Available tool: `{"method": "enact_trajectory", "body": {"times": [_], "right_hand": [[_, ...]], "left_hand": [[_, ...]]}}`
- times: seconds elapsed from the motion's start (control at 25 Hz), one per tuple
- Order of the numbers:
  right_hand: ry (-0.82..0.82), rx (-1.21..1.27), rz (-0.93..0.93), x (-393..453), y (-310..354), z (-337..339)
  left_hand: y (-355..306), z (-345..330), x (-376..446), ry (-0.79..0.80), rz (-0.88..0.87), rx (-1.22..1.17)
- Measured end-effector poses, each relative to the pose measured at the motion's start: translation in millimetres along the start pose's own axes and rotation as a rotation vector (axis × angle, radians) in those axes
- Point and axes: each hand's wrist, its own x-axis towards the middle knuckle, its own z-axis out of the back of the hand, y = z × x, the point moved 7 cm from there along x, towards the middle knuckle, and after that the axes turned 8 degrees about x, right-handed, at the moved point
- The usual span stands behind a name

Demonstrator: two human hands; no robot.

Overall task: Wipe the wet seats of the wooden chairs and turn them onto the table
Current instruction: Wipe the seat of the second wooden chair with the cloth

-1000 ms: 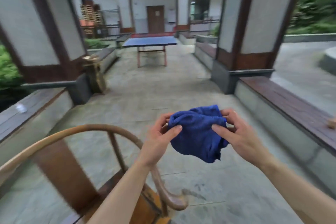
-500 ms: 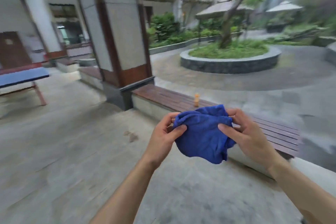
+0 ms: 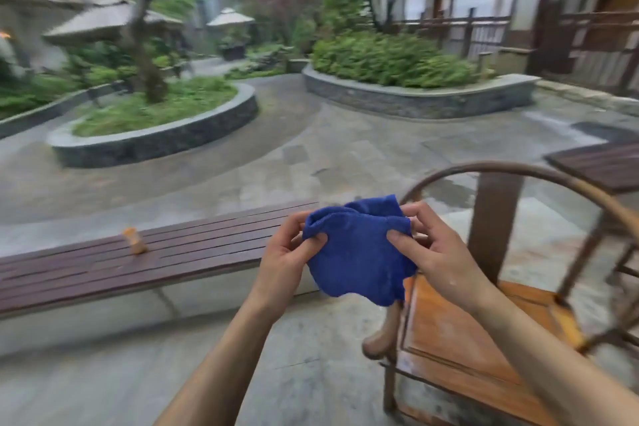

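Our view has swung round from the open walkway, so a wooden chair now stands just below and to the right of our hands, its seat glistening with water by its front left corner. We still hold the blue cloth bunched between us, the left hand pinching its left edge and the right hand pinching its right, above the seat's left edge. That puts us, we judge, ready to begin wiping; the dark table waits beyond the chair's curved back
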Motion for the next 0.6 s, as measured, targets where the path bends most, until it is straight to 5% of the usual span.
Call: {"method": "enact_trajectory", "body": {"times": [0.28,0.6], "right_hand": [[-0.353,-0.182,-0.04,-19,-3,89],[-0.578,-0.28,-0.072,-35,-5,106]], "left_hand": [[31,-105,74,0.349,-0.028,-0.123],[41,-149,109,0.557,-0.064,-0.154]]}}
